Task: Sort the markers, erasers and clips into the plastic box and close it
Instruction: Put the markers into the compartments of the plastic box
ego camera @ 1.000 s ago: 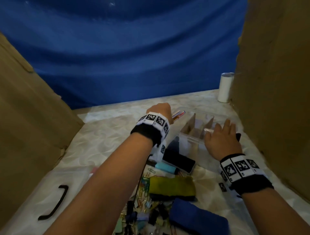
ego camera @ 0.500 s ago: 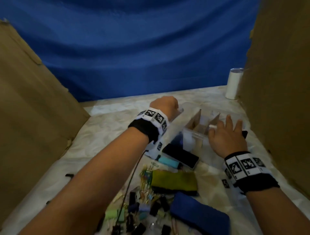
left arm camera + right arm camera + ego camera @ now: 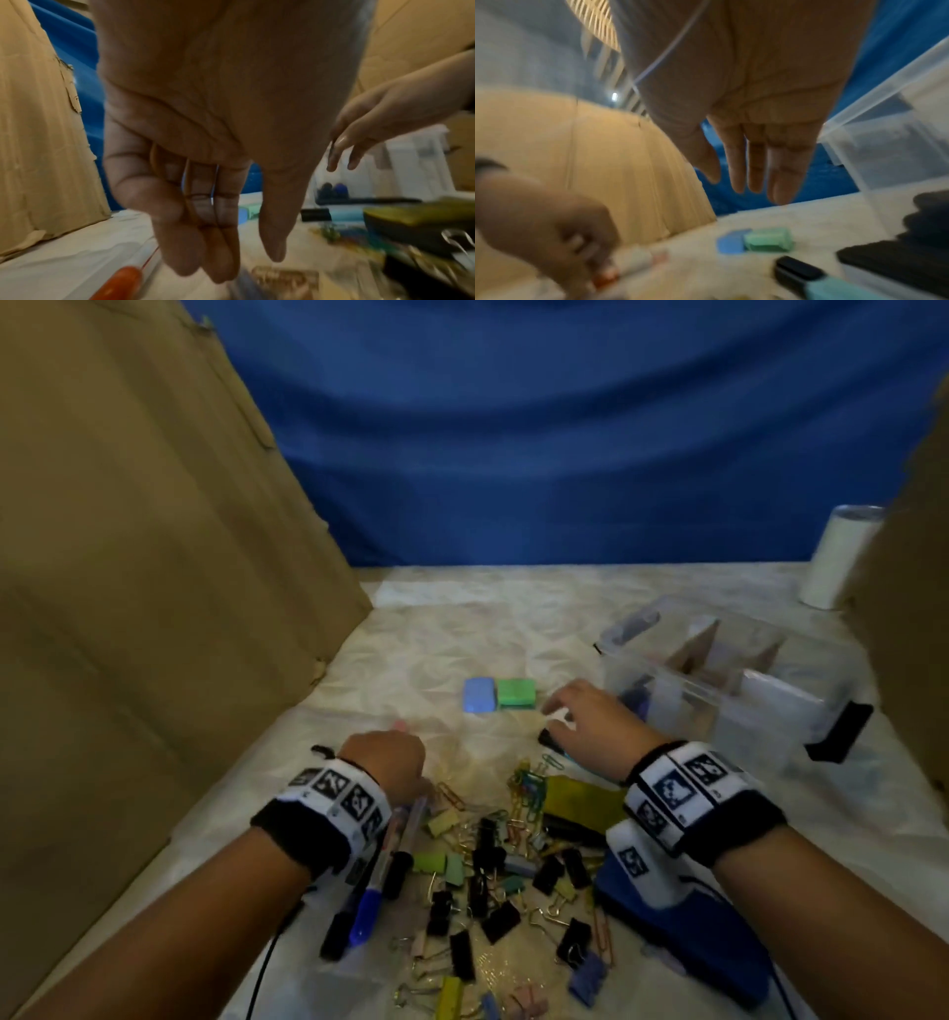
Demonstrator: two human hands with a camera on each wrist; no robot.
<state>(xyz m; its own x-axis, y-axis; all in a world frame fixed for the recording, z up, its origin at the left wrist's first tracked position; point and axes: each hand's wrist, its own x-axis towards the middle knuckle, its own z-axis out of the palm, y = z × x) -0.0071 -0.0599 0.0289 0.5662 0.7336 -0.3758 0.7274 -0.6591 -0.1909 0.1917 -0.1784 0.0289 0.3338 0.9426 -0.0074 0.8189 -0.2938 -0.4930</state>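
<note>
While the nearest part of the desk [image 3: 411, 654] is littered with binder clips [image 3: 493, 891], paper clips [image 3: 529, 788] and a blue marker [image 3: 367, 911] lying under the left forearm, a blue eraser block [image 3: 708, 947] sits below the right wrist and a yellow one [image 3: 580, 801] just beyond it. The left hand [image 3: 385, 762] hangs over the left edge of the pile, its fingers [image 3: 195, 233] straight and close together, holding nothing, with an orange-capped marker [image 3: 118, 282] on the desk just below the fingertips. The right hand [image 3: 590, 726] hovers further in, its grip loose and spread, empty, above a teal marker with a black cap [image 3: 808, 278]. Beyond the hands, a small blue eraser [image 3: 480, 694] and a green eraser [image 3: 516, 693] lie side by side, touching. To the right stands the open plastic box [image 3: 719, 706] with dividers; dark marker ends show in its left compartment. A white cylinder [image 3: 837, 557] stands at the far right.
</note>
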